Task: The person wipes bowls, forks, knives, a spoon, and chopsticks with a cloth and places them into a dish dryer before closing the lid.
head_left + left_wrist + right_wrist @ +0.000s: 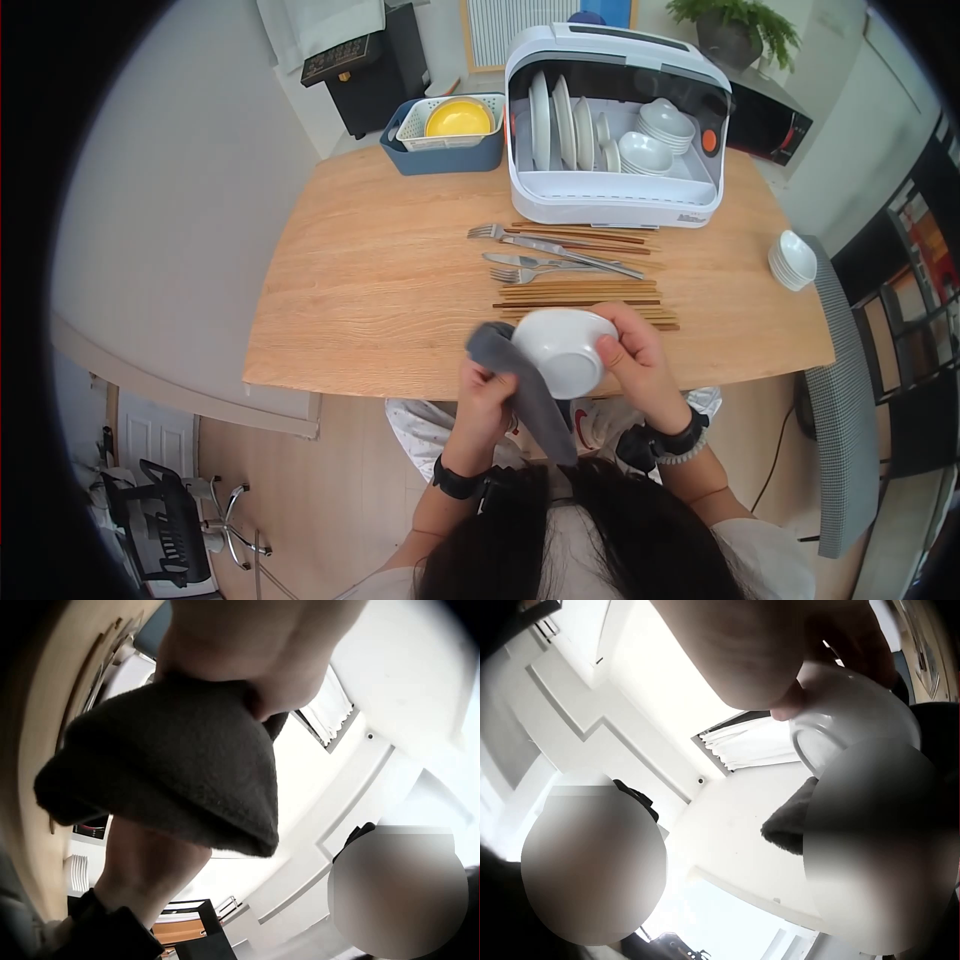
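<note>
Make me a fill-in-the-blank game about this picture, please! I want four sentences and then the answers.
1. The left hand holds a soft gray ____.
2. The right hand grips a round white ____.
3. The yellow dish sits in a basket coloured ____.
4. The forks lie near many wooden eating sticks called ____.

Missing words: cloth; bowl; white; chopsticks.

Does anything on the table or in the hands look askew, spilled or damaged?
Only the forks and knives look slightly askew: they lie at differing angles, while the nearer chopsticks run almost parallel. I see no spill, and the held bowl shows no visible damage.
</note>
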